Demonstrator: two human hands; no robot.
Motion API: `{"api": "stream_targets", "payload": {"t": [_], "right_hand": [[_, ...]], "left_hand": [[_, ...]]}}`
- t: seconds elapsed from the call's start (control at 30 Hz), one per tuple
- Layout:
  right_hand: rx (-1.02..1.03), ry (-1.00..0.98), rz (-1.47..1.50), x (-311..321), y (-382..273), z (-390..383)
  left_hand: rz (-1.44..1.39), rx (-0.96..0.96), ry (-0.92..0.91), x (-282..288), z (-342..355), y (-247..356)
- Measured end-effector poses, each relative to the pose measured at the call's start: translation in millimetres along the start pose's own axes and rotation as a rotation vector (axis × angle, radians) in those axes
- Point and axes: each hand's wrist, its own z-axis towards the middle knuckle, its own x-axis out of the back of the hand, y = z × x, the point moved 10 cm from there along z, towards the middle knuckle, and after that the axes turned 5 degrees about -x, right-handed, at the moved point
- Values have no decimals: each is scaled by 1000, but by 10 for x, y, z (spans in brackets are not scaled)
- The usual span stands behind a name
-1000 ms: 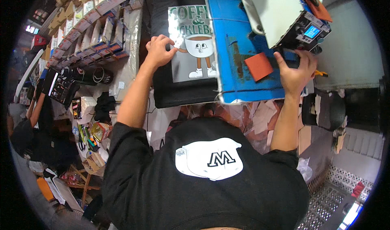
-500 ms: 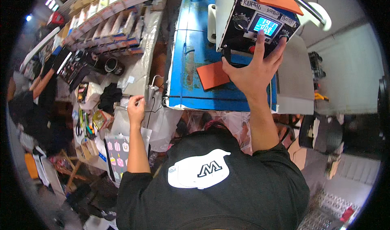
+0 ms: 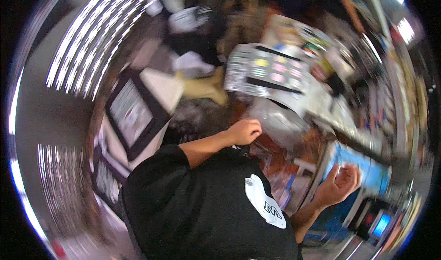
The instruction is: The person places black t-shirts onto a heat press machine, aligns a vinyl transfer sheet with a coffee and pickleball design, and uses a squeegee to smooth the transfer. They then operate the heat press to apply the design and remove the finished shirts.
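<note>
The person's right hand (image 3: 343,183), thumb and curled fingers apart, hovers over the flat blue rectangular surface (image 3: 367,172), near the black boxy machine with a lit blue screen (image 3: 369,217). The left hand (image 3: 245,131) curls loosely beside crumpled clear plastic (image 3: 278,120); blur hides whether it grips anything.

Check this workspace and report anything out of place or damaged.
The crumpled clear plastic just beyond the left hand looks untidy: it lies loosely bunched rather than flat. No spill or damage stands out, though motion blur could hide smaller faults.
</note>
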Motion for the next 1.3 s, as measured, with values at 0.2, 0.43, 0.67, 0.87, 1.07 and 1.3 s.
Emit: {"api": "stream_targets", "payload": {"t": [0.2, 0.43, 0.67, 0.87, 1.07, 1.3], "right_hand": [[226, -740, 164, -1936, -1078, -1104], [350, -1415, 466, -3648, -2402, -3017], [986, -1836, 590, -4482, -3788, -5911], [1672, -1594, 630, -4206, -4289, -7418], [1698, -1669, 613, -4278, -4342, -7685], [558, -1894, 89, -6434, -4405, -6911]], "left_hand": [[264, 352, 415, 1196, -1828, -749], [806, 894, 1072, 2892, -4613, -1054], [869, 1509, 893, 2428, -6337, -1096], [744, 1556, 967, 2388, -6407, -1037], [667, 1598, 999, 2402, -6487, -1064], [607, 1641, 1044, 2270, -6483, -927]]}}
